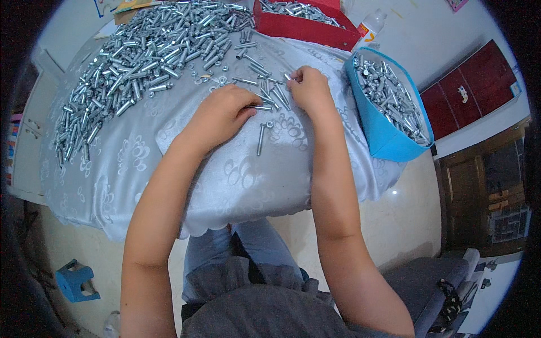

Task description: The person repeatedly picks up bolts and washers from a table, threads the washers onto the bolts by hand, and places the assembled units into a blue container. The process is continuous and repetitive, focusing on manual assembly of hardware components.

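My left hand (225,112) is closed over the tablecloth, its thumb and fingers pinching a silver bolt (263,107) that points to the right. Across a small scatter of loose bolts (280,96), my right hand (311,90) is curled with its fingertips together on another bolt (287,76); only its end shows. Nearer to me lies a single bolt (260,141), with a nut (270,124) by its upper end. Several washers and nuts (222,80) rest just beyond my left hand.
A big heap of metal bolts (141,62) covers the table's far left. A red box (310,31) and a blue fabric bin (394,138), both holding bolts, stand far and right. Behind them is a plastic bottle (372,25). A blue stool (76,280) is on the floor.
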Tool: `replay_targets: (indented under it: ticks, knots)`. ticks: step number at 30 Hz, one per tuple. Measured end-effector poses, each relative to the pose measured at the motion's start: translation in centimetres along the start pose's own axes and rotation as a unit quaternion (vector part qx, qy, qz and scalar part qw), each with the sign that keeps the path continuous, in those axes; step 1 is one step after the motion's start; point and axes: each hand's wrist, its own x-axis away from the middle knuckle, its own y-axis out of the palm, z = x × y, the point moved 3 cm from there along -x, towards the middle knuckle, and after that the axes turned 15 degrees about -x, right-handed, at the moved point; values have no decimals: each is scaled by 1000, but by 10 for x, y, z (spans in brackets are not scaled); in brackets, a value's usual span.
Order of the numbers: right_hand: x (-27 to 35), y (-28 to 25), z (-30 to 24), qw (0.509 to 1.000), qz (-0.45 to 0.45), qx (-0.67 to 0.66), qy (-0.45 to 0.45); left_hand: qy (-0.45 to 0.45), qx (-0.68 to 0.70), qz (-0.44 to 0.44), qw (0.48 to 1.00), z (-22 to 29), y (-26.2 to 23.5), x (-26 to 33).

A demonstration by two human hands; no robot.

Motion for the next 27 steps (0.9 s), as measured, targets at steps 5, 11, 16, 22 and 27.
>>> replay_targets:
  ticks: [5, 11, 16, 22, 27]
  knots:
    - [-8, 4, -10, 970, 20, -235, -56, 5, -26, 32, 999, -1, 3, 1]
    - [-1, 3, -30, 825, -76, -559, 37, -173, 137, 148, 964, -20, -7, -2]
    - [11, 5, -53, 777, -110, -616, 76, -226, 354, 220, 880, -29, -17, -8]
    - [15, 12, -57, 831, -149, -535, 21, -212, 421, 266, 841, -25, -25, -9]
    - [25, 17, -66, 913, -140, -341, -175, -212, 394, 281, 849, -27, -29, -7]
